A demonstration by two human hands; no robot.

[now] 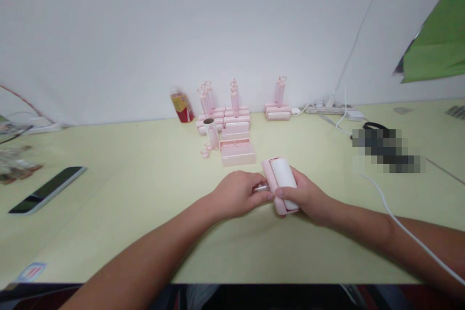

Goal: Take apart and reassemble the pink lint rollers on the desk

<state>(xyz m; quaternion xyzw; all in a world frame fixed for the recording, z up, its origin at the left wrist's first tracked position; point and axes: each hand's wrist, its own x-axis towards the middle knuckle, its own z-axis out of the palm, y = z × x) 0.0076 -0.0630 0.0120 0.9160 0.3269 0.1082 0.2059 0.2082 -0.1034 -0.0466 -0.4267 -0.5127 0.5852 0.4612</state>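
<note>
Above the front part of the table, a pink lint roller [284,177] with a white roll is tilted between my two hands. My right hand [313,199] wraps round its right side, the thumb lying across the white roll. From the left, my left hand [234,194] pinches a pale, narrow part at the roller's side, probably its handle; the fingers partly hide it. Just beyond my hands lie a pink translucent cover [238,156] and a roll with a dark open core [212,135], with small pink pieces [205,151] beside it.
Several pink lint rollers [236,112] stand against the wall, another [278,112] farther right. A red-and-yellow bottle [181,106] is left of them. A phone [47,190] lies at left. A power strip [329,109], a black strap [378,128] and a white cable [385,203] occupy the right side.
</note>
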